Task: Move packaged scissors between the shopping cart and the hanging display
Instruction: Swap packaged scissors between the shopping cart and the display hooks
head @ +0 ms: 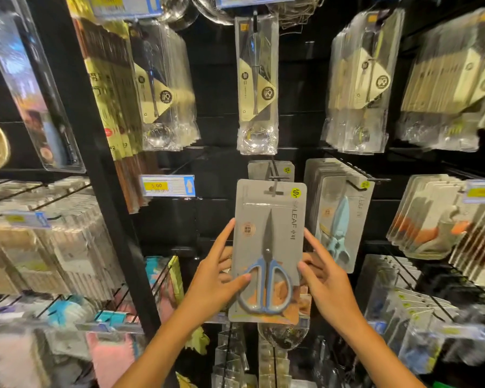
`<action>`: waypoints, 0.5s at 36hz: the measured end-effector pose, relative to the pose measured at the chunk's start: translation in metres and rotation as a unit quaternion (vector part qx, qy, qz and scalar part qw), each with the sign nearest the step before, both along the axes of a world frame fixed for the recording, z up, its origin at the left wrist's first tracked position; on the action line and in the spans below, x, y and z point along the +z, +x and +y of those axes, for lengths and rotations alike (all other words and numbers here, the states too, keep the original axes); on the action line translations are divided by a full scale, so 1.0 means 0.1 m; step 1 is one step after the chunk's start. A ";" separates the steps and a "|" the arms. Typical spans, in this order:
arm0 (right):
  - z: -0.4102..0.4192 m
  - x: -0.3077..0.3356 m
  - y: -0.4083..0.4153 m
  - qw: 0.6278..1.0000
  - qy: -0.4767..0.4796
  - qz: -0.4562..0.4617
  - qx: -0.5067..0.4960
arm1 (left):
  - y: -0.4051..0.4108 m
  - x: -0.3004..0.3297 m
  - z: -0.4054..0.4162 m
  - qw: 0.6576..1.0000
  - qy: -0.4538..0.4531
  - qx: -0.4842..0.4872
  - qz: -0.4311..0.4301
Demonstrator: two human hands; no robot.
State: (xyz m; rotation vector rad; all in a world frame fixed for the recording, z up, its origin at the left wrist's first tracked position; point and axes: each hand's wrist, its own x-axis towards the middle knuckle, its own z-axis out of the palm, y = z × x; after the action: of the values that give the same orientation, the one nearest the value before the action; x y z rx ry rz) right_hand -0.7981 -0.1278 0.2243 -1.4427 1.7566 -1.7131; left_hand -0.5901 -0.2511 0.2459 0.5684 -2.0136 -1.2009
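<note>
A grey card pack of blue-handled scissors is held upright in front of the hanging display. My left hand grips its left edge, thumb on the front near the handles, fingers behind. My right hand holds its right edge the same way. The pack's hang slot sits at the tip of a black display hook; another grey pack hangs behind it on that hook. The shopping cart is out of view.
A row of packs with light-blue shears hangs just right of the held pack. Bagged ladles hang above. A price tag sticks out at the left. A black upright post divides the shelving. More packs hang below.
</note>
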 end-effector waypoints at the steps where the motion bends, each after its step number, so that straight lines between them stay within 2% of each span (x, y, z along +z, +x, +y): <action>1: -0.01 0.00 -0.02 1.000 -0.002 0.001 -0.003 | -0.03 0.01 -0.01 1.000 0.001 0.000 -0.001; 11: -0.03 -0.05 -0.12 0.999 -0.024 -0.028 -0.011 | -0.22 -0.01 -0.10 1.000 0.026 -0.010 -0.013; 18: -0.18 -0.15 -0.26 1.000 0.007 0.016 -0.008 | -0.33 -0.10 -0.23 0.999 0.017 0.007 -0.031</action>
State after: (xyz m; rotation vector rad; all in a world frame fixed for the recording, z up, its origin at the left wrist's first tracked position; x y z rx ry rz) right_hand -0.8240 -0.1457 0.2094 -1.4621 1.7958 -1.6921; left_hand -0.6233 -0.2738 0.2363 0.6437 -2.0404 -1.2244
